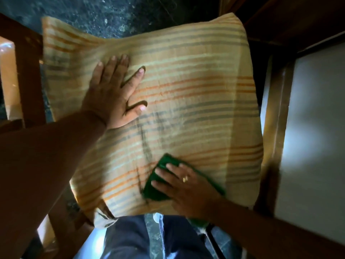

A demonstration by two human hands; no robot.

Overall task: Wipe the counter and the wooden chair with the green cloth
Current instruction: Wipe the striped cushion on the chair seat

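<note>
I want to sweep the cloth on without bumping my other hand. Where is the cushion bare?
The widest bare stretch of the striped cushion runs right of the left hand and above the green cloth, out to its right edge. Crowded: upper left and lower middle, under the right hand.

matt striped woven cushion (186,101), green cloth (155,186), glossy brown wooden chair (276,113)

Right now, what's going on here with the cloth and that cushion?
A person stands over a wooden chair that has a striped cushion on its seat. The left hand lies flat on the cushion's left part, fingers spread. The right hand, which wears a ring, presses the green cloth onto the cushion near its front edge. That area is blurred, so a wiping stroke seems likely. Neither hand touches the chair's wood.
</note>
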